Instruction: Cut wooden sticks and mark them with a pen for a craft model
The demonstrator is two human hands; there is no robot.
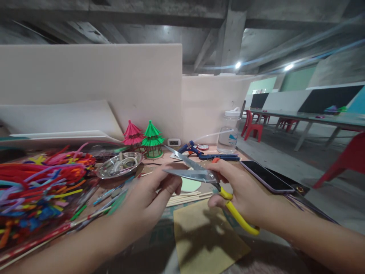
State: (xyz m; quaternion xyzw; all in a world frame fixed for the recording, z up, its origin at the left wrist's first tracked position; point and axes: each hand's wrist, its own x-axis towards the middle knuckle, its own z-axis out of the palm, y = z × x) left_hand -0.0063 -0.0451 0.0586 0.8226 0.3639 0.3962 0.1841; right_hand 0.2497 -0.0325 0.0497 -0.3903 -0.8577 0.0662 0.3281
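Observation:
My right hand (pixel 242 186) is wrapped round the handles of yellow-handled scissors (pixel 203 176), whose blades stand apart and point left. Close by, my left hand (pixel 155 190) has its fingers curled in with the thumb against them, at the blade tips. Whatever it may pinch is hidden or too small to name. Below both hands lies a yellowish-brown sheet of paper (pixel 199 236) with their shadow across it. Several thin wooden sticks (pixel 185 198) rest just behind the sheet, in front of a pale green disc (pixel 190 185).
Left: a pile of colourful pipe cleaners (pixel 42 182) and a metal bowl (pixel 104 171). Behind: pink (pixel 132 133) and green (pixel 151 135) roofed models, a blue glue gun (pixel 191 149) and a water bottle (pixel 228 133). Right: a phone (pixel 268 177) near the table edge.

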